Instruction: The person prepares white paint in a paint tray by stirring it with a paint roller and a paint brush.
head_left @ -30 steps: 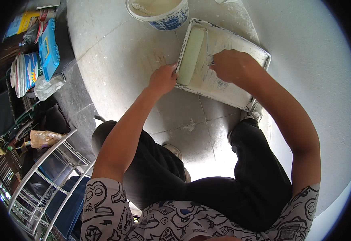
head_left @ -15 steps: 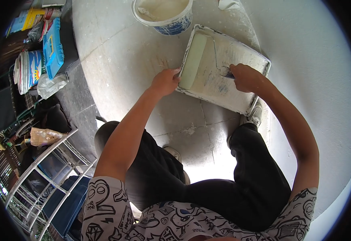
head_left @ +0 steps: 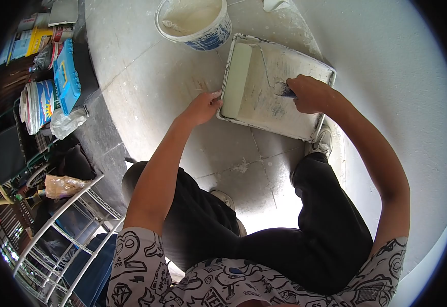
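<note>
A paint tray point(head_left: 284, 128) with a dark, paint-smeared rim lies on the floor before me. In its left end rests a paint roller point(head_left: 237, 82), its long pale sleeve lying across the tray and its thin wire frame reaching toward the right. My right hand point(head_left: 309, 94) is closed around the roller's dark handle above the tray's ribbed slope. At the tray's left edge is my left hand point(head_left: 204, 107), fingers closed at the rim with the fingertips partly hidden.
A paint bucket point(head_left: 203, 38) with pale paint stands beyond the tray. To the right rises a white wall point(head_left: 387, 66). A white wire rack point(head_left: 62, 230), a blue plastic case point(head_left: 67, 77) and a paint can point(head_left: 39, 105) are on the left. My shoe point(head_left: 323, 140) is by the tray's near corner.
The tray has turned slightly and sits a little further left in view, with both hands still at it. The bucket also appears shifted left and down as the view moves.
</note>
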`<state>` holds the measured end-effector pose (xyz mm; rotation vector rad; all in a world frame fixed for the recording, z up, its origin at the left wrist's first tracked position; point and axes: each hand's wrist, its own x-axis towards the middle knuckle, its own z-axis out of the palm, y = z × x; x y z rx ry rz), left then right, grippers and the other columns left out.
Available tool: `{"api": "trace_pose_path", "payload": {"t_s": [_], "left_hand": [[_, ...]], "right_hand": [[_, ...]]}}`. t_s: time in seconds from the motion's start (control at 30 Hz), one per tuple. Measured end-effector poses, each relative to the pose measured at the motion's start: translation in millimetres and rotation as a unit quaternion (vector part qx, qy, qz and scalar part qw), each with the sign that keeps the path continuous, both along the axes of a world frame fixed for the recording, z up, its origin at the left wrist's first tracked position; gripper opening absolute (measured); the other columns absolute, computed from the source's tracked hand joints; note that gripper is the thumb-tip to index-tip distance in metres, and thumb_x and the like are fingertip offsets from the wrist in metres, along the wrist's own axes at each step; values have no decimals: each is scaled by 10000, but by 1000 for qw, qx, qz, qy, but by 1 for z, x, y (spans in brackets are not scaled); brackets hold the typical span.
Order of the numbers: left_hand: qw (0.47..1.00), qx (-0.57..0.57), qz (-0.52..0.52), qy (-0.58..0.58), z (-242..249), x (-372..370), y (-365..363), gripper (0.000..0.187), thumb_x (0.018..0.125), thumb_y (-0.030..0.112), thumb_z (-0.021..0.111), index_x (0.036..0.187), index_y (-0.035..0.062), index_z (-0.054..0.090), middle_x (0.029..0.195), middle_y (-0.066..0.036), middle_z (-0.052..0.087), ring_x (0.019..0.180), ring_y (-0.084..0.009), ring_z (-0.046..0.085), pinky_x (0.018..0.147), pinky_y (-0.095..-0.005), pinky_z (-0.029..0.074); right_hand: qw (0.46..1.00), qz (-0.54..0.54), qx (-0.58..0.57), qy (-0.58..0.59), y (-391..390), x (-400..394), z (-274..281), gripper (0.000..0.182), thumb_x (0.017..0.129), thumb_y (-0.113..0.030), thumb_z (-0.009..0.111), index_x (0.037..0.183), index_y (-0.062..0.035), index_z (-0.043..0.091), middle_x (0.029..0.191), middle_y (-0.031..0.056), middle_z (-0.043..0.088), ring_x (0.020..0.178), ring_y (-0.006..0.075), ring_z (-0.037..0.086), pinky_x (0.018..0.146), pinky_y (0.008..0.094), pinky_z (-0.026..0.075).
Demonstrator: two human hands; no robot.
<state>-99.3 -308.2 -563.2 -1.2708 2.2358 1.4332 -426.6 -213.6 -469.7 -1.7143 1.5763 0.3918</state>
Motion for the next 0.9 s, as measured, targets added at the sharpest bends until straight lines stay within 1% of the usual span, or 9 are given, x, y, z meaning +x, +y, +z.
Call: {"api": "trace_pose_path", "payload": {"t_s": [0.1, 0.2, 0.3, 0.4, 0.5, 0.6, 0.7, 0.8, 0.9], "left_hand": [[999, 43, -4, 4, -4, 1, -4, 458, 1031, 265, 594, 1383, -26, 562, 826, -82, 601, 747, -156, 514, 744, -315, 463], [1000, 1, -24, -16, -7, 1, -5, 471, 1032, 258, 589, 1423, 0, 539, 818, -84, 596, 746, -159, 518, 739, -318, 467], [999, -7, -23, -29, -1, -1, -3, 468, 1029, 275, 591, 1417, 16, 552, 806, -104, 590, 734, -166, 511, 728, -326, 467], [997, -27, -35, -57, 4, -4, -2, 497, 1032, 322, 575, 1433, 32, 537, 829, -153, 631, 748, -221, 573, 746, -362, 487], [993, -56, -42, -93, 10, -6, 3, 516, 1036, 350, 544, 1445, 37, 517, 902, -196, 674, 820, -311, 644, 786, -408, 504], [987, -91, -71, -116, 13, -9, 4, 508, 1040, 342, 517, 1445, 36, 509, 977, -201, 695, 920, -366, 667, 820, -444, 508], [982, -125, -71, -126, 11, -9, 5, 489, 1030, 315, 528, 1421, 22, 526, 976, -196, 693, 937, -371, 663, 825, -448, 508], [983, -110, -70, -128, 14, -11, 4, 517, 1004, 326, 531, 1442, 51, 516, 1065, -217, 704, 1028, -402, 666, 896, -483, 523], [981, -124, -72, -129, 11, -11, 2, 514, 995, 313, 539, 1435, 47, 519, 1062, -226, 703, 1022, -402, 669, 891, -491, 525]], "right_hand": [[999, 3, -40, 4, 1, 8, -19, 295, 769, 16, 627, 1063, 34, 642, 1073, 219, 670, 1067, 370, 660, 903, 449, 553], [999, -5, -50, 6, 5, 4, -22, 307, 781, -8, 643, 1085, 32, 634, 1066, 218, 677, 1072, 367, 665, 907, 446, 558], [999, 0, -13, 31, 6, 2, -27, 332, 860, -93, 685, 1156, 32, 601, 1043, 222, 678, 1062, 376, 660, 922, 461, 538], [1000, -12, -18, 20, 15, -8, -24, 347, 863, -117, 701, 1169, 14, 600, 1036, 227, 686, 1017, 381, 680, 893, 471, 549], [997, -43, 21, 59, 24, -18, -4, 350, 848, -80, 681, 1185, -14, 615, 1094, 198, 696, 1050, 366, 686, 898, 453, 564], [993, -58, 28, 97, 41, -34, -7, 352, 867, -112, 700, 1205, -60, 616, 1066, 177, 709, 1028, 354, 697, 879, 464, 565], [989, -69, 5, 131, 62, -56, -14, 332, 876, -131, 709, 1197, -103, 627, 1042, 158, 718, 996, 344, 707, 857, 467, 567], [979, -109, 16, 169, 91, -77, -31, 286, 876, -137, 713, 1154, -110, 650, 1046, 152, 718, 992, 337, 707, 844, 468, 567], [976, -121, 22, 180, 103, -85, -36, 252, 859, -216, 744, 1065, -90, 671, 1037, 153, 717, 983, 339, 704, 848, 472, 563]]}}
